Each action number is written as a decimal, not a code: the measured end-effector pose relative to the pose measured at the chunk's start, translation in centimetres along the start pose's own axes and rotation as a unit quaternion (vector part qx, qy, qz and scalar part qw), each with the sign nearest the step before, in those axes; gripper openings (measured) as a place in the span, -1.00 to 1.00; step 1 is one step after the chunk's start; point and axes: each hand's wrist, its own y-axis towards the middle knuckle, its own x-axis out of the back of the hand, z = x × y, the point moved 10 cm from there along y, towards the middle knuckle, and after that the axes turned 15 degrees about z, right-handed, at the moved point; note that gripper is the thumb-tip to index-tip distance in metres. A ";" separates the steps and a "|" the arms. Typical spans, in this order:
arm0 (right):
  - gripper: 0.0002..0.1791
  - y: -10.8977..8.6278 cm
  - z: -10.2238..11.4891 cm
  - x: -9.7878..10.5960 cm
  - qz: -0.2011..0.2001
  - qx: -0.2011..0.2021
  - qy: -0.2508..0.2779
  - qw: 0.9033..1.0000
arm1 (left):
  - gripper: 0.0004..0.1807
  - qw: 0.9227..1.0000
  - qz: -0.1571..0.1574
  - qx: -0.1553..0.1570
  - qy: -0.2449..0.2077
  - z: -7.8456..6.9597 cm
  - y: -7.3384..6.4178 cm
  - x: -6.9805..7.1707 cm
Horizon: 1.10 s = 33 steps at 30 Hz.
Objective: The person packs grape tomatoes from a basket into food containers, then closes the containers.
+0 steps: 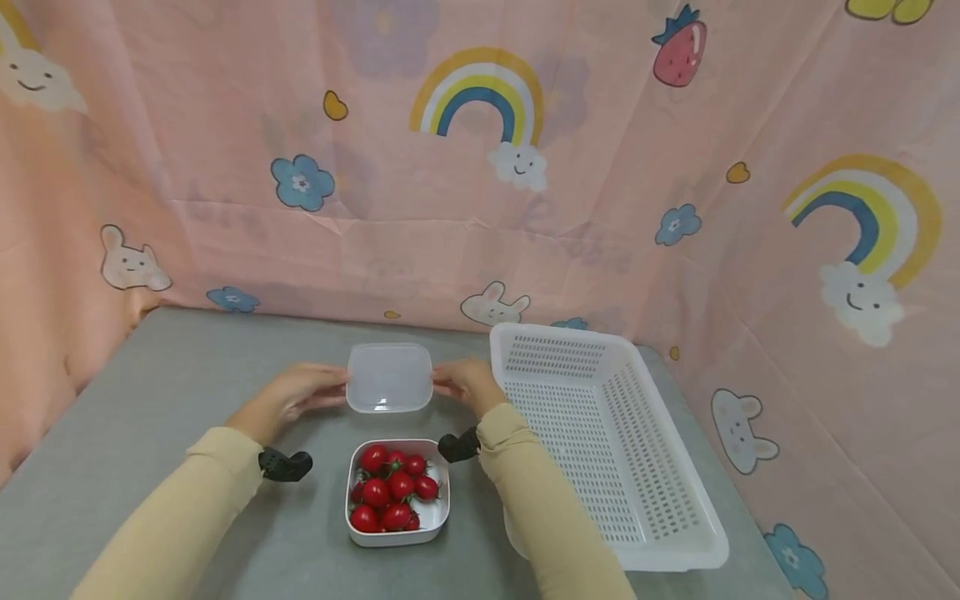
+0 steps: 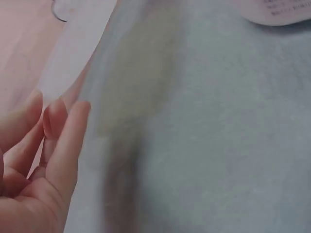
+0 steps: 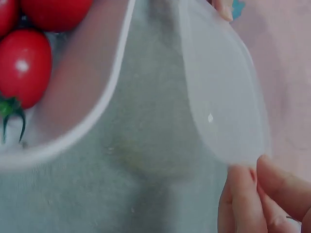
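Both hands hold a translucent plastic lid [image 1: 390,379] by its two short sides, above the grey table. The left hand [image 1: 303,392] pinches the left edge; in the left wrist view its thumb and fingers meet at the lid's rim [image 2: 77,48]. On the opposite edge the right hand [image 1: 468,383] pinches with thumb and fingers, and the right wrist view shows the lid [image 3: 223,87] tilted there. Nearer the body stands a white square container [image 1: 397,539] holding several red cherry tomatoes [image 1: 376,492], some with green stems. Its top is uncovered.
A large white perforated basket [image 1: 675,467] stands at the right, partly behind the right forearm. The grey table [image 1: 150,392] ends at a pink patterned cloth [image 1: 375,250] hung at the back and sides. Black straps [image 1: 285,465] sit on both wrists.
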 end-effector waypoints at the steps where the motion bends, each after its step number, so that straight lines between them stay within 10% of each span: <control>1: -0.66 -0.1 0.1 -0.2 0.012 -0.003 -0.003 1.000 | -0.47 1.000 0.012 -0.007 -0.005 -0.3 -0.2 -0.1; 8: -0.65 -1.2 1.0 -1.0 0.071 0.000 -0.031 0.997 | -0.91 0.998 0.043 -0.029 -0.028 -2.7 -1.8 -0.7; 15: -0.65 -2.9 1.5 -0.6 0.077 0.009 -0.044 0.996 | -0.47 0.996 0.047 -0.036 0.071 -4.3 -2.8 -2.2; 33: -0.69 -5.4 1.2 0.1 0.051 0.055 -0.088 0.993 | -0.59 0.971 -0.052 -0.066 0.225 -3.9 -5.0 -3.0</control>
